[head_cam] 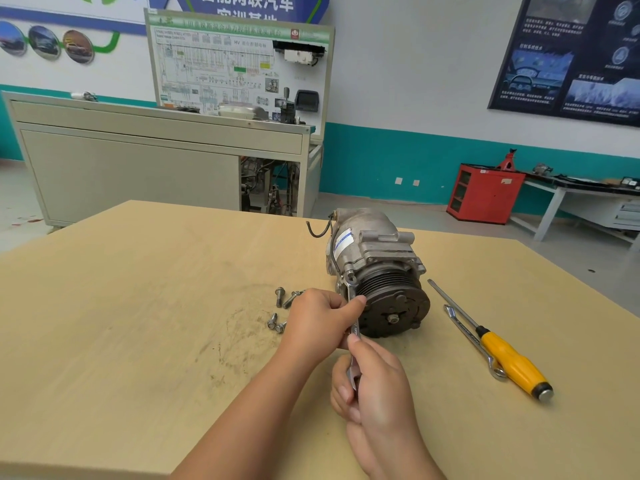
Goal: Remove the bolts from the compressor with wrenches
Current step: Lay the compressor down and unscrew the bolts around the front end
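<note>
The compressor [374, 258] lies on its side toward the far edge of the worktop [138, 306], right of the middle, with its grooved pulley facing the near edge. A wrench [355, 328] has its head set on a fastener at the compressor's left flank, just behind the pulley; the bolt itself is hidden under the wrench head. The left hand [320, 318] pinches the shank close to the head with thumb and curled fingers. The right hand [375, 386] wraps round the lower end of the same tool, closer to the near edge. Four loose bolts [278, 296] lie on the worktop just left of the left hand, so a good part of the job looks done. At least the one under the wrench seems left, and how many more sit on the hidden far side cannot be told. A second wrench [468, 336] and a yellow-handled screwdriver [512, 362] lie idle side by side toward the right edge.
</note>
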